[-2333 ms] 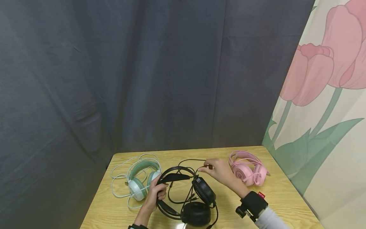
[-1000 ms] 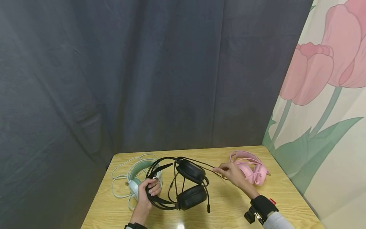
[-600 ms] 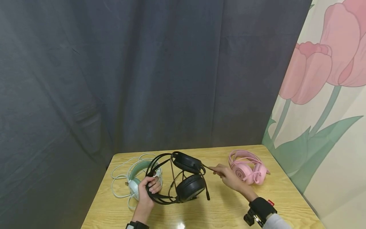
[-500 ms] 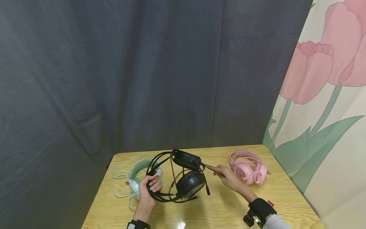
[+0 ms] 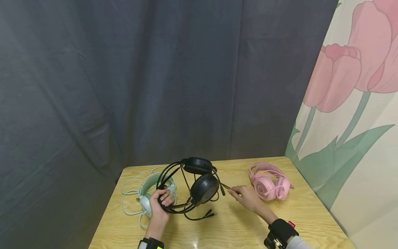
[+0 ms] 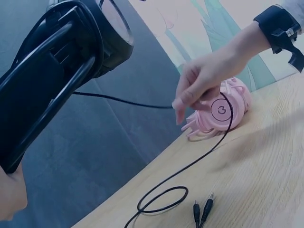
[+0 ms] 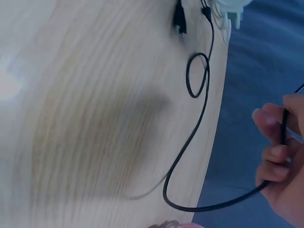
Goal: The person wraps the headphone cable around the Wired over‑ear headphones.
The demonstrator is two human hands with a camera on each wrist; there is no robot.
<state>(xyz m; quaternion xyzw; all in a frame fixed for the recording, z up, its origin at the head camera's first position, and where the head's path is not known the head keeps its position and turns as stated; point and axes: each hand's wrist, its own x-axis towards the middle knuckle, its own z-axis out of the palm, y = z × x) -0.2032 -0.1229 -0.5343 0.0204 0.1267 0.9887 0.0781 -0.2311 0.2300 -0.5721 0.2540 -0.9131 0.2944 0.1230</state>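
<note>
A black headset (image 5: 203, 188) with a boom microphone (image 5: 223, 191) is held tilted above the table. My left hand (image 5: 160, 205) grips its headband, fingers curled round it; in the left wrist view the headband and an ear cup fill the upper left. To the right, my right hand (image 5: 248, 199) pinches the headset's black cable (image 6: 123, 100) with thumb and fingers. From that hand (image 7: 287, 166) the cable runs down to the table and makes a small loop (image 6: 164, 199). Its two plugs (image 6: 208, 207) rest on the tabletop below the headset.
White-and-green headphones (image 5: 145, 204) with a loose white cable lie at the left, partly behind my left hand. Pink headphones (image 5: 264, 188) with their cable wrapped round them lie at the back right. A dark curtain (image 5: 186, 86) hangs behind the wooden table (image 5: 236, 235).
The black headset has been lifted and turned, its ear cups rising away from me. My right hand has shifted right along with the cable, then slightly back and down. The other headphones have stayed put.
</note>
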